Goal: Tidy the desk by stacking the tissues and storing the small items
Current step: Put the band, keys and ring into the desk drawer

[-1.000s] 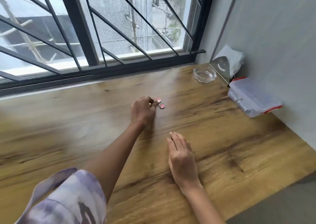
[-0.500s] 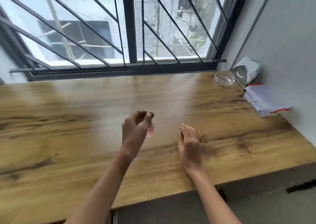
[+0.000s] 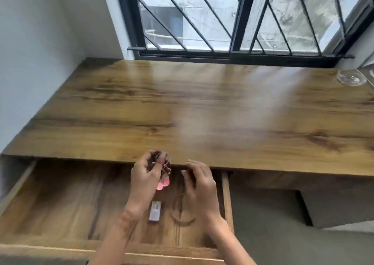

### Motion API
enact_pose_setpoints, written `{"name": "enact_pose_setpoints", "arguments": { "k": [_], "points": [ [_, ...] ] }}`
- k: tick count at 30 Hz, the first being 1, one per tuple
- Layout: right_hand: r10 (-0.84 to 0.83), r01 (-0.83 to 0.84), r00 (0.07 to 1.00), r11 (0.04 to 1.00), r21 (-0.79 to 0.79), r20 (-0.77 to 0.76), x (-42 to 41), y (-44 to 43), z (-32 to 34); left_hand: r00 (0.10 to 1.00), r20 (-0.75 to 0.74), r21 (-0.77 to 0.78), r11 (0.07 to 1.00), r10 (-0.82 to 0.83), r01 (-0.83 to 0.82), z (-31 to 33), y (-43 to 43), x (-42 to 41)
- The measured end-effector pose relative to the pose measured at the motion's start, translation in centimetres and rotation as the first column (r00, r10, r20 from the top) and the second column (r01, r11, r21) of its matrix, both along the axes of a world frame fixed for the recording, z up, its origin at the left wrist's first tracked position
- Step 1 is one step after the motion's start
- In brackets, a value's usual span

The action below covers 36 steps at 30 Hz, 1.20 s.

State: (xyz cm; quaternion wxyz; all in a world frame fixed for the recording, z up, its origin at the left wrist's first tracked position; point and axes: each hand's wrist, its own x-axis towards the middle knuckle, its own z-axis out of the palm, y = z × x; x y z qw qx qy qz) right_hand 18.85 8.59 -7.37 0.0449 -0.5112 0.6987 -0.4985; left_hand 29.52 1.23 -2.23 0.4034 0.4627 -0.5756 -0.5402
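A pink charm (image 3: 163,181) on a ring is dangling from the left hand (image 3: 145,175) — fingers pinching it above the open drawer (image 3: 60,200), just at the surface (image 3: 182,107) front edge. The right hand (image 3: 199,180) is hovering beside it, fingers curled and gripping nothing — a small box (image 3: 155,211) is lying below.

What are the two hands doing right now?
Left hand: closed on a keyring with pink charms, above the open drawer.
Right hand: open, holding nothing.
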Motion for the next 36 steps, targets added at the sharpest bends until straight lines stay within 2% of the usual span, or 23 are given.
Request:
{"name": "enact_pose_setpoints", "arguments": {
  "k": [3, 8, 11, 14, 16, 21, 27, 30, 33, 36],
  "points": [
    [0.109, -0.113, 0.993, 0.977, 0.178, 0.035, 5.5, -0.3, -1.7, 0.982, 0.183, 0.032, 0.998, 0.049, -0.056, -3.6, -0.3, 6.9],
    [0.297, -0.287, 0.953, 0.816, 0.501, 0.062, 11.2, -1.7, -4.4, 0.906, 0.420, 0.051, 0.995, 0.058, -0.087, -7.7, -1.6, 13.6],
    [0.372, -0.297, 0.928, 0.706, 0.644, 0.020, 13.5, -3.4, -5.0, 0.849, 0.528, 0.067, 0.995, 0.027, -0.074, -9.0, -2.8, 15.4],
    [0.386, -0.252, 0.922, 0.654, 0.714, -0.028, 14.9, -4.9, -5.5, 0.771, 0.637, 0.079, 0.994, 0.011, -0.080, -9.5, -3.7, 16.2],
    [0.402, -0.219, 0.913, 0.630, 0.745, -0.071, 15.4, -5.5, -5.9, 0.778, 0.628, 0.112, 0.990, -0.007, -0.081, -9.6, -4.0, 15.9],
    [0.427, -0.149, 0.887, 0.625, 0.766, -0.176, 15.5, -6.3, -7.3, 0.780, 0.626, 0.163, 0.982, -0.029, -0.094, -9.6, -4.2, 15.0],
    [0.381, -0.094, 0.886, 0.705, 0.703, -0.264, 15.6, -6.4, -7.9, 0.750, 0.658, 0.136, 0.990, -0.063, -0.036, -8.8, -4.1, 14.8],
    [0.313, -0.069, 0.916, 0.737, 0.672, -0.249, 15.6, -5.7, -6.9, 0.750, 0.661, 0.070, 0.997, -0.023, -0.031, -8.1, -3.9, 15.3],
    [0.216, -0.043, 0.950, 0.809, 0.587, -0.228, 15.4, -4.3, -5.2, 0.769, 0.638, -0.029, 0.999, 0.048, -0.039, -6.8, -2.9, 16.1],
    [0.134, -0.006, 0.965, 0.872, 0.490, -0.227, 15.2, -2.1, -4.3, 0.734, 0.668, -0.165, 0.986, 0.123, -0.015, -6.4, -1.3, 17.5]
  ]
}}
